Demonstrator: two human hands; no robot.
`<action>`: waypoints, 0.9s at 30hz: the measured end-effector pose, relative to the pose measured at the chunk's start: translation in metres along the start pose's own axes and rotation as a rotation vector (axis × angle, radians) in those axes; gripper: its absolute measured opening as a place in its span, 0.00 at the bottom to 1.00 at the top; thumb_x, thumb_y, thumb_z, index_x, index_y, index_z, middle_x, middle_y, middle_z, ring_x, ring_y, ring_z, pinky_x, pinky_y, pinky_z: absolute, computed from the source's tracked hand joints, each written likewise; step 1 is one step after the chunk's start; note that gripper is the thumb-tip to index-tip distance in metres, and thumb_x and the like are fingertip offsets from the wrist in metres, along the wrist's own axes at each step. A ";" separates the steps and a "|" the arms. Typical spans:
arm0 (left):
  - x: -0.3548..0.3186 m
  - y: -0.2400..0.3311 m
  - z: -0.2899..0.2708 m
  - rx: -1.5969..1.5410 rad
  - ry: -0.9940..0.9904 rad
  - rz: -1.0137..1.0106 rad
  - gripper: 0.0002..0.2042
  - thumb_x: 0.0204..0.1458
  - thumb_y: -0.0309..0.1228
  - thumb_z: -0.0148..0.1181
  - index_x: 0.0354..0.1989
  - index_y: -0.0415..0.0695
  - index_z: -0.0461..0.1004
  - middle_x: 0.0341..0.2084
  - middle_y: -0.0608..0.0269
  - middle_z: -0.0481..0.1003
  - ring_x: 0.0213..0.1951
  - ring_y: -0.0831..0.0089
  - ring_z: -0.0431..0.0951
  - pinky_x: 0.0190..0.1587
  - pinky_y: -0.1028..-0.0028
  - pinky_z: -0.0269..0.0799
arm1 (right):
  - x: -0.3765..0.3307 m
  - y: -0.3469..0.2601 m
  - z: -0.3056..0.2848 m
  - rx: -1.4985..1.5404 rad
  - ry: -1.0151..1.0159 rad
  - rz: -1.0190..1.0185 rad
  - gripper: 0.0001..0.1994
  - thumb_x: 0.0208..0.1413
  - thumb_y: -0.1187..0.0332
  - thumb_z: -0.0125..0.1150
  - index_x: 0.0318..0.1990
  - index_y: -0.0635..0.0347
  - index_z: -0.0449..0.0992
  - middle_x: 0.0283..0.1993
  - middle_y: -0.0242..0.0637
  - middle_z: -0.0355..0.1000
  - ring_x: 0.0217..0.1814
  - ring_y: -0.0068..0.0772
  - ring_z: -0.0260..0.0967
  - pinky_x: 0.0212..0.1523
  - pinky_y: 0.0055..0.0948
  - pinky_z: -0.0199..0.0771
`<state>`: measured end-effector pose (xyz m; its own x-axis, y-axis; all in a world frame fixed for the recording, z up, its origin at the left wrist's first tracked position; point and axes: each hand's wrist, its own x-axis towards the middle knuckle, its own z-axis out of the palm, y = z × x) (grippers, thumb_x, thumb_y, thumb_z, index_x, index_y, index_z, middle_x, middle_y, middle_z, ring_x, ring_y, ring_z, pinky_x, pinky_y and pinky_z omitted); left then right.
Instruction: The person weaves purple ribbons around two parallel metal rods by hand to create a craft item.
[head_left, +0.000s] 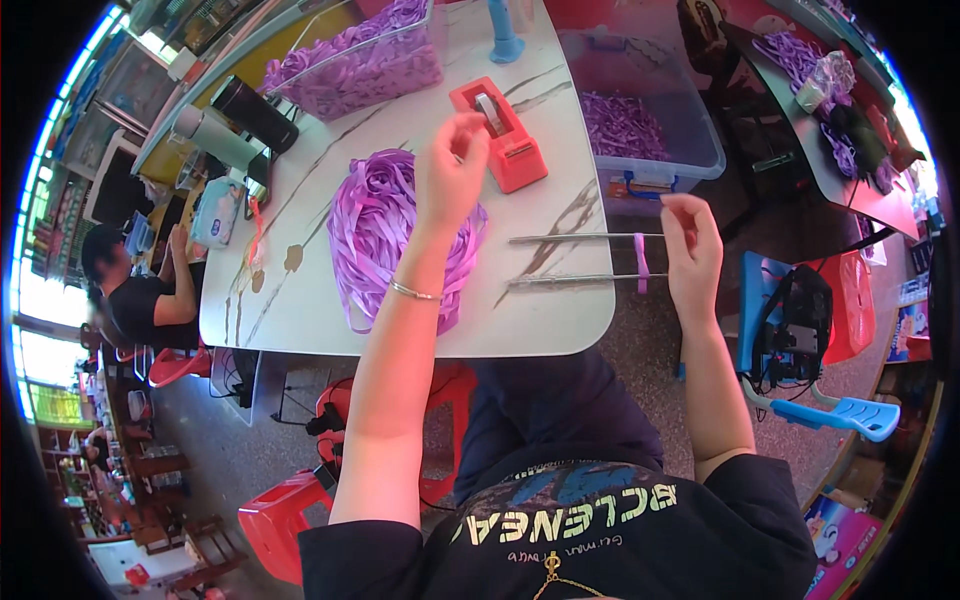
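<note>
My left hand (455, 168) hovers beside the red tape dispenser (518, 165), fingers curled toward the thumb. Whatever lies between those fingertips is too small to make out. Below and behind my left wrist spreads a heap of shiny purple ribbon (370, 235) on the table. Two thin metal rods (570, 238) stick out past the table's right edge, roughly parallel. A short band of purple ribbon (641, 262) spans both of them. Close to the rods' outer ends is my right hand (692, 245), its fingers bent and pressed together; what they hold, if anything, is hidden.
On the marble-patterned table (300, 325) stand a clear bin (365, 85) of purple ribbon, two bottles (215, 138), a wipes pack (216, 213) and a blue stand (505, 45). Another ribbon bin (640, 120) sits right of the table. A person (150, 290) sits at far left.
</note>
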<state>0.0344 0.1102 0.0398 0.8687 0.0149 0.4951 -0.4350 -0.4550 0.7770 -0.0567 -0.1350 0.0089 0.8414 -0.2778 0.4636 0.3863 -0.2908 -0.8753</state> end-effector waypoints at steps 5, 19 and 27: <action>0.019 -0.022 0.002 -0.488 0.176 -0.220 0.08 0.51 0.28 0.51 0.37 0.38 0.67 0.18 0.71 0.67 0.20 0.84 0.64 0.24 0.84 0.60 | 0.056 -0.034 0.036 -0.163 -0.324 -0.197 0.07 0.48 0.76 0.55 0.36 0.61 0.73 0.30 0.31 0.67 0.29 0.20 0.63 0.29 0.17 0.62; 0.003 -0.048 0.009 -0.576 0.214 -0.395 0.07 0.53 0.27 0.48 0.37 0.38 0.65 0.16 0.73 0.63 0.18 0.87 0.59 0.20 0.86 0.54 | 0.120 -0.020 0.092 -0.293 -0.919 -0.304 0.05 0.46 0.74 0.55 0.32 0.62 0.72 0.25 0.33 0.68 0.27 0.24 0.64 0.29 0.23 0.61; 0.002 -0.046 0.008 -0.578 0.219 -0.434 0.08 0.52 0.27 0.49 0.39 0.37 0.66 0.16 0.73 0.64 0.19 0.87 0.59 0.22 0.86 0.54 | 0.126 -0.021 0.097 -0.392 -0.931 -0.456 0.05 0.44 0.74 0.55 0.29 0.64 0.70 0.25 0.39 0.68 0.27 0.35 0.66 0.31 0.29 0.66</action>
<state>0.0578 0.1238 0.0017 0.9497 0.2904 0.1170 -0.1717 0.1706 0.9703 0.0777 -0.0749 0.0723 0.6696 0.6783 0.3025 0.7242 -0.5060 -0.4685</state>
